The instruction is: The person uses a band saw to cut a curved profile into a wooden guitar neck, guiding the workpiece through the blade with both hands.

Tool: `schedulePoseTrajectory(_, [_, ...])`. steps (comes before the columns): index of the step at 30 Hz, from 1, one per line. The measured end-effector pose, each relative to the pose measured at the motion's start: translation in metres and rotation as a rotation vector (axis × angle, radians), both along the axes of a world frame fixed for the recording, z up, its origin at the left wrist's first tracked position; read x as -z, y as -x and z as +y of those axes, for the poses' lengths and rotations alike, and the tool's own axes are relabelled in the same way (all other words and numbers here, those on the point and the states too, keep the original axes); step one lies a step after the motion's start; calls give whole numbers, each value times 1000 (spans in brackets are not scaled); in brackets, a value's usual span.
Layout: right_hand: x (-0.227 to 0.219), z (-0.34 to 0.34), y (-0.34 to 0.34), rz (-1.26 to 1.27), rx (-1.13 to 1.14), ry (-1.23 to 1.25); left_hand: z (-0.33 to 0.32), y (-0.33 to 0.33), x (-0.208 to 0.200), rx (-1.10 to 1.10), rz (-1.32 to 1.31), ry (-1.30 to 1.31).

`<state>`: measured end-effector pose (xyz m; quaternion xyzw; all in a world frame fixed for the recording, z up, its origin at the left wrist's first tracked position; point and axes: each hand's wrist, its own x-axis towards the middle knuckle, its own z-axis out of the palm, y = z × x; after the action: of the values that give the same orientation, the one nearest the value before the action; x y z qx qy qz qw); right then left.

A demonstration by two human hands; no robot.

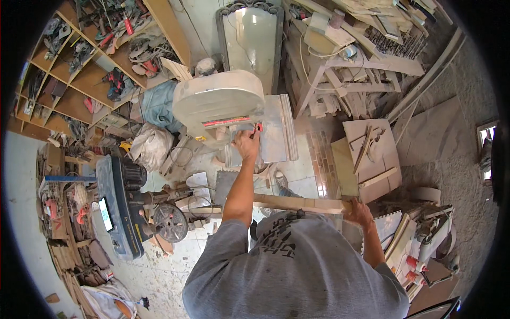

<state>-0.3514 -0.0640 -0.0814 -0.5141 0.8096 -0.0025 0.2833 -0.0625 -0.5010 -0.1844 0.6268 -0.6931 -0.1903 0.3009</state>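
Observation:
My left hand (245, 144) reaches forward to the band saw (217, 95), just below its rounded upper housing. Its fingers are closed together beside a small red part (258, 127); what they grip is hidden. The saw's grey table (275, 133) lies to the right of that hand. Out to the right, my right hand (359, 213) is wrapped around the end of a long wooden board (303, 203). The board lies crosswise close in front of my body, and its left end reaches near my left forearm.
A drill press (119, 207) stands at the left. Shelves of tools (79, 74) fill the far left. A framed mirror (252, 42) leans behind the saw. At the right are a panel with wood offcuts (372, 154) and a cluttered wooden rack (345, 69).

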Motion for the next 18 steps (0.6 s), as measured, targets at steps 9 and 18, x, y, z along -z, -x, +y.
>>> schedulePoseTrajectory(9, [0, 6, -6, 26, 18, -3, 0, 3, 7, -30, 17, 74])
schedulePoseTrajectory(18, [8, 16, -8, -21, 32, 64, -8, -2, 11, -154, 115, -36])
